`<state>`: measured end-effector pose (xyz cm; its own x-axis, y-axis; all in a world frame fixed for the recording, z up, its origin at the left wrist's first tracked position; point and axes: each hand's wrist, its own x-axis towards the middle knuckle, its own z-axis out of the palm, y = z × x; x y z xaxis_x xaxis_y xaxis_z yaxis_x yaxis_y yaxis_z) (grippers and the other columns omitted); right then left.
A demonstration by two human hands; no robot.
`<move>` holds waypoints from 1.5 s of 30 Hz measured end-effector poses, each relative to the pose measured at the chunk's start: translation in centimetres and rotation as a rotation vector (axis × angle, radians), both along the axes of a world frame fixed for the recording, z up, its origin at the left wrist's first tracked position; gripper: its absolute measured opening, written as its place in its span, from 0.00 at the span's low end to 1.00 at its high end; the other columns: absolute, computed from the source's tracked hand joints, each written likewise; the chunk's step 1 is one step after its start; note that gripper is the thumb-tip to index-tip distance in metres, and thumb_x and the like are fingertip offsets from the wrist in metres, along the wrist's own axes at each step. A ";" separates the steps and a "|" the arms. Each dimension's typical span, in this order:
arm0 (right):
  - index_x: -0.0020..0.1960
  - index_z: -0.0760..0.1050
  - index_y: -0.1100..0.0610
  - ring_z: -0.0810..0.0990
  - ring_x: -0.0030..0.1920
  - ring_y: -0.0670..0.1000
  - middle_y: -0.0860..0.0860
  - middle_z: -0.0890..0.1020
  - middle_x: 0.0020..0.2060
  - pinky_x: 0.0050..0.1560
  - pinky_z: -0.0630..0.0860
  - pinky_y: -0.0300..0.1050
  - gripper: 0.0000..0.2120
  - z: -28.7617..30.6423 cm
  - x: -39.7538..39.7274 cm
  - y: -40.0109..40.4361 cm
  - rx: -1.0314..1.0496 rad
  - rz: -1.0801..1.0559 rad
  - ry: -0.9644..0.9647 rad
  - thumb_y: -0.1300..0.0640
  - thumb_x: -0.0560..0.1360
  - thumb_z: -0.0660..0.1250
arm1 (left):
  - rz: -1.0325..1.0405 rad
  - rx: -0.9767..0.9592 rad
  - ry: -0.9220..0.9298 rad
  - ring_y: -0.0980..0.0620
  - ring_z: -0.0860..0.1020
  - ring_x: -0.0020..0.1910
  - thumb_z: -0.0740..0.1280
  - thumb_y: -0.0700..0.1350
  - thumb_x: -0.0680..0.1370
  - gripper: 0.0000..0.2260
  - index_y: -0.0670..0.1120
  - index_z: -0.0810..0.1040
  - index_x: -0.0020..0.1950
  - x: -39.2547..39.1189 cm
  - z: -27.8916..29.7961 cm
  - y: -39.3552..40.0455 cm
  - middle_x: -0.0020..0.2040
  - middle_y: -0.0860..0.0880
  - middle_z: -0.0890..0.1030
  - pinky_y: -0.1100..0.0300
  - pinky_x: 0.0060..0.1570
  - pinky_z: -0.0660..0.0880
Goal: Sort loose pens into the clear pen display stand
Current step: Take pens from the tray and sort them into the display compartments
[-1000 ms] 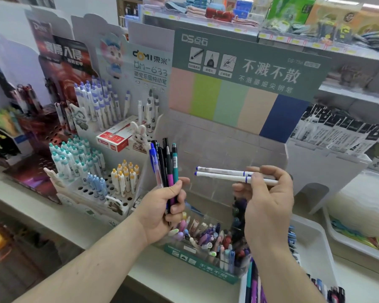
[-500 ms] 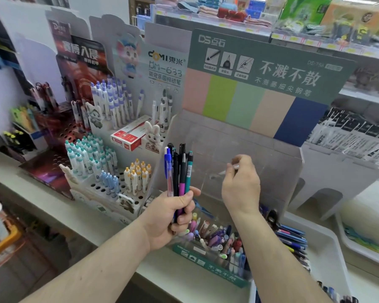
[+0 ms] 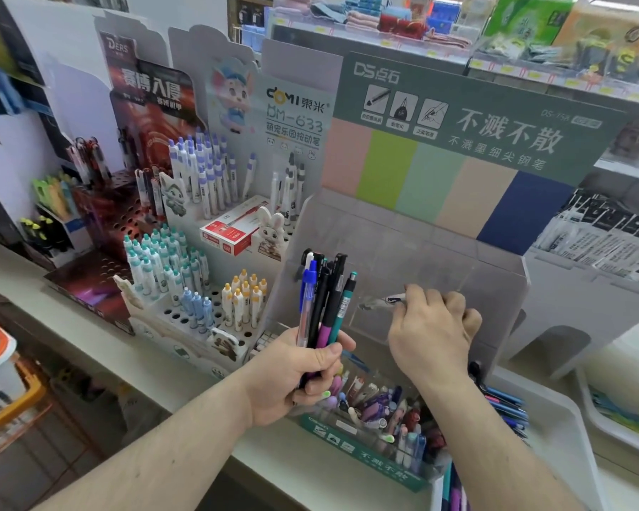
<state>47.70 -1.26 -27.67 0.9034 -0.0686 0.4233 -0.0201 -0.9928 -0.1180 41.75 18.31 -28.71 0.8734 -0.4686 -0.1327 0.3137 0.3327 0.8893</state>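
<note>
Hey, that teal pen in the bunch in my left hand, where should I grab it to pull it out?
Pinch the teal pen by its upper barrel, just below the clip, coming from the right with the right hand. It stands upright at the bunch's right edge, its lower end wrapped by the left hand, so only the top and right side are free.

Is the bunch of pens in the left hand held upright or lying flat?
Upright: the left hand grips the pen bunch near its lower end, clicker ends pointing up.

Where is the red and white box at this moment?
In the head view the red and white box lies left of centre, on the white pen stand, beside the rabbit figure.
</note>
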 end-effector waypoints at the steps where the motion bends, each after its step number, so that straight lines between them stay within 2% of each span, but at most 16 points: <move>1: 0.49 0.76 0.52 0.70 0.50 0.56 0.50 0.80 0.47 0.49 0.60 0.53 0.17 0.5 -0.1 0.0 -0.001 -0.006 0.031 0.48 0.78 0.51 | -0.004 0.003 -0.003 0.54 0.64 0.27 0.67 0.41 0.76 0.05 0.44 0.81 0.50 0.0 0.0 0.0 0.33 0.46 0.69 0.64 0.23 0.60; 5: 0.64 0.77 0.51 0.70 0.61 0.54 0.49 0.79 0.60 0.60 0.60 0.52 0.15 3.0 -1.4 0.4 0.225 0.111 -0.050 0.50 0.80 0.64 | -0.047 0.013 -0.023 0.53 0.64 0.27 0.66 0.42 0.76 0.05 0.45 0.82 0.49 0.0 -0.1 0.3 0.33 0.45 0.69 0.64 0.24 0.61; 7: 0.62 0.78 0.48 0.75 0.55 0.45 0.44 0.81 0.55 0.59 0.70 0.46 0.12 4.8 -2.8 0.8 0.545 0.276 -0.056 0.56 0.79 0.66 | -0.090 -0.002 -0.027 0.53 0.64 0.27 0.67 0.42 0.77 0.04 0.45 0.81 0.49 0.1 -0.1 0.6 0.32 0.45 0.68 0.65 0.24 0.63; 8: 0.58 0.78 0.46 0.77 0.49 0.42 0.41 0.82 0.48 0.54 0.75 0.40 0.10 5.7 -3.4 1.0 0.714 0.358 -0.012 0.58 0.79 0.67 | -0.113 -0.010 -0.036 0.53 0.64 0.27 0.67 0.42 0.77 0.04 0.45 0.81 0.49 0.1 -0.1 0.7 0.32 0.45 0.67 0.65 0.24 0.63; 9: 0.55 0.78 0.44 0.79 0.45 0.43 0.41 0.83 0.43 0.48 0.77 0.36 0.10 6.6 -4.1 1.2 0.843 0.423 0.033 0.59 0.79 0.67 | -0.138 -0.017 -0.047 0.54 0.64 0.26 0.68 0.42 0.77 0.03 0.46 0.81 0.49 0.1 -0.2 0.8 0.32 0.45 0.67 0.65 0.24 0.62; 11: 0.56 0.79 0.44 0.81 0.41 0.45 0.43 0.83 0.40 0.44 0.78 0.35 0.12 8.0 -4.8 1.6 0.940 0.518 0.101 0.59 0.79 0.67 | -0.184 -0.018 -0.074 0.55 0.64 0.26 0.69 0.44 0.75 0.04 0.46 0.81 0.49 0.3 -0.2 0.9 0.30 0.47 0.68 0.65 0.24 0.60; 16: 0.62 0.76 0.43 0.80 0.44 0.42 0.40 0.81 0.43 0.46 0.75 0.33 0.17 8.7 -5.0 3.5 0.813 0.588 0.180 0.54 0.74 0.71 | -0.248 -0.026 -0.105 0.56 0.63 0.23 0.69 0.46 0.76 0.01 0.50 0.80 0.45 0.8 0.0 1.0 0.28 0.50 0.70 0.65 0.23 0.59; 18: 0.57 0.75 0.44 0.78 0.43 0.40 0.39 0.80 0.41 0.43 0.73 0.31 0.16 8.5 -4.7 4.3 0.714 0.568 0.167 0.53 0.72 0.74 | -0.239 -0.030 -0.087 0.56 0.63 0.24 0.70 0.46 0.75 0.02 0.50 0.80 0.42 1.1 0.0 1.0 0.28 0.49 0.69 0.66 0.23 0.59; 21: 0.48 0.71 0.47 0.75 0.37 0.39 0.41 0.78 0.35 0.37 0.70 0.30 0.15 8.7 -4.3 5.1 0.657 0.527 0.163 0.52 0.70 0.77 | -0.252 -0.021 -0.030 0.56 0.63 0.24 0.71 0.46 0.75 0.08 0.44 0.77 0.50 1.5 -0.2 1.4 0.29 0.48 0.70 0.66 0.24 0.60; 23: 0.45 0.70 0.48 0.73 0.34 0.40 0.43 0.77 0.33 0.36 0.70 0.32 0.15 8.9 -3.9 5.4 0.653 0.512 0.158 0.53 0.70 0.78 | -0.276 -0.032 -0.017 0.55 0.62 0.25 0.73 0.46 0.75 0.12 0.42 0.77 0.52 1.8 -0.2 1.6 0.29 0.47 0.69 0.66 0.24 0.60; 26: 0.44 0.70 0.48 0.72 0.32 0.42 0.44 0.77 0.33 0.35 0.70 0.33 0.14 8.9 -3.2 5.5 0.660 0.492 0.168 0.56 0.71 0.76 | -0.295 -0.040 -0.047 0.53 0.60 0.27 0.74 0.49 0.74 0.08 0.47 0.81 0.48 2.4 0.0 1.8 0.32 0.45 0.66 0.67 0.23 0.61; 30: 0.53 0.71 0.45 0.73 0.30 0.42 0.44 0.78 0.35 0.32 0.71 0.32 0.13 9.1 -2.5 5.5 0.688 0.487 0.237 0.57 0.75 0.73 | -0.298 -0.002 -0.054 0.56 0.65 0.27 0.70 0.48 0.75 0.10 0.44 0.77 0.50 3.0 0.4 2.3 0.33 0.47 0.69 0.67 0.23 0.60; 33: 0.58 0.72 0.45 0.73 0.31 0.42 0.43 0.78 0.38 0.34 0.72 0.32 0.15 9.0 -2.0 5.5 0.673 0.487 0.257 0.56 0.76 0.72 | -0.300 0.008 -0.082 0.55 0.65 0.28 0.68 0.46 0.78 0.04 0.50 0.81 0.44 3.5 0.8 2.5 0.35 0.47 0.70 0.67 0.24 0.58; 36: 0.57 0.74 0.44 0.74 0.33 0.42 0.43 0.79 0.39 0.37 0.71 0.33 0.14 9.0 -1.4 5.4 0.661 0.484 0.248 0.56 0.75 0.72 | -0.314 0.033 -0.087 0.54 0.65 0.29 0.65 0.43 0.78 0.10 0.55 0.83 0.42 3.8 1.0 2.9 0.34 0.48 0.71 0.65 0.24 0.56; 42: 0.56 0.76 0.47 0.74 0.31 0.43 0.48 0.79 0.33 0.35 0.72 0.37 0.15 9.8 -0.4 5.2 0.797 0.533 0.294 0.62 0.75 0.72 | -0.372 0.048 -0.133 0.55 0.63 0.27 0.64 0.42 0.80 0.12 0.56 0.81 0.42 4.3 1.1 3.4 0.31 0.47 0.69 0.61 0.26 0.53; 45: 0.51 0.77 0.48 0.75 0.33 0.46 0.48 0.79 0.33 0.38 0.74 0.42 0.10 10.0 -0.1 4.9 0.744 0.542 0.297 0.61 0.75 0.73 | -0.403 0.051 -0.160 0.56 0.63 0.26 0.65 0.42 0.79 0.10 0.55 0.79 0.41 4.5 0.8 3.5 0.30 0.49 0.69 0.63 0.25 0.54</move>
